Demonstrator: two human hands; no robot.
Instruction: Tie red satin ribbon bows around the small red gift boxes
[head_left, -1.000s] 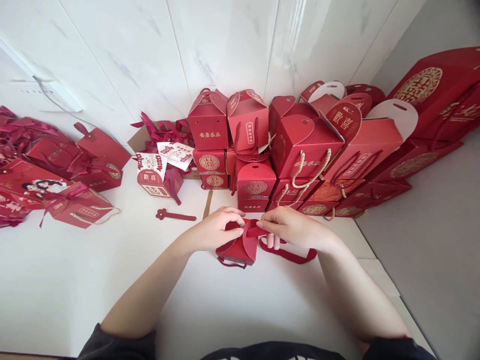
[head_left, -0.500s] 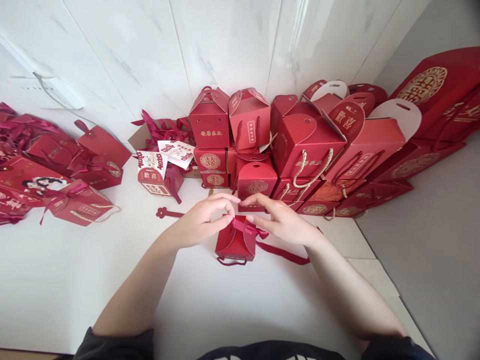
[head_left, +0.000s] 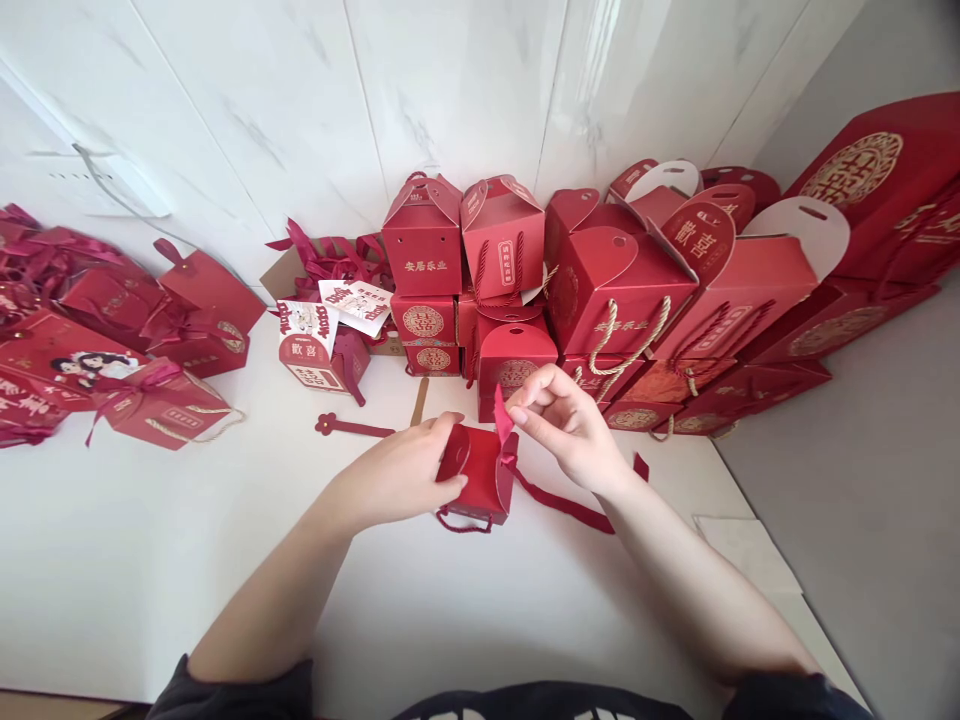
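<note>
On the white surface [head_left: 225, 560], stacked red boxes [head_left: 630, 275] stand beyond the left grip [head_left: 401, 470] and right grip [head_left: 574, 432]; between these sits a small red box [head_left: 481, 465], the left grip clasped on its left side. The right pinches one end of a red ribbon [head_left: 503, 420], which seems attached at the box's nearer flap [head_left: 505, 488], while its long tail [head_left: 577, 512] trails loose below that grip and no tie across both flaps shows yet.

Shirt [head_left: 517, 700]: dark, nearly black
Sleeves [head_left: 232, 688]: short, loose, in matching dark cloth
White print [head_left: 596, 714]: on shirt front, partly visible, design unclear
</note>
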